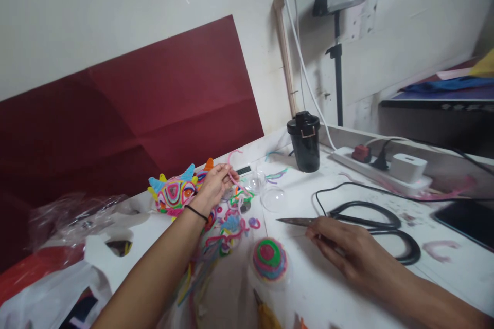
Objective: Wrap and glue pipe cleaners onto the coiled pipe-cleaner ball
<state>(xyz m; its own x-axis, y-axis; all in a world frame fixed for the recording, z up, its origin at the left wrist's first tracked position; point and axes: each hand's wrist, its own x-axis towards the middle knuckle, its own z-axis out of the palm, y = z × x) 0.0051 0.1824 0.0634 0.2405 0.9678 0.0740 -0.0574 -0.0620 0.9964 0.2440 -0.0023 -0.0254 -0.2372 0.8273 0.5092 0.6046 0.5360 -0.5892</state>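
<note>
My left hand [221,183] is closed in a pinch on a pink pipe cleaner [234,180], whose ends stick out above and below the fingers. Beside it sits a colourful spiral-covered figure [175,193] with blue and yellow points. My right hand [343,247] grips black-handled scissors [397,241] around the blade and pivot area; the tip points left and the handle loops lie beyond the hand. Between my hands stands a dome [270,258] covered in green, pink and blue coils. Curled pipe cleaner scraps [231,226] lie in a heap below my left hand.
Clear plastic half-spheres [273,198] stand behind the scraps. Further back are a black lidded cup [304,141] and a power strip [386,169] with cables. A phone [466,223] lies at right, plastic wrap [77,221] at left. A yellow-handled pointed tool [266,313] is in front.
</note>
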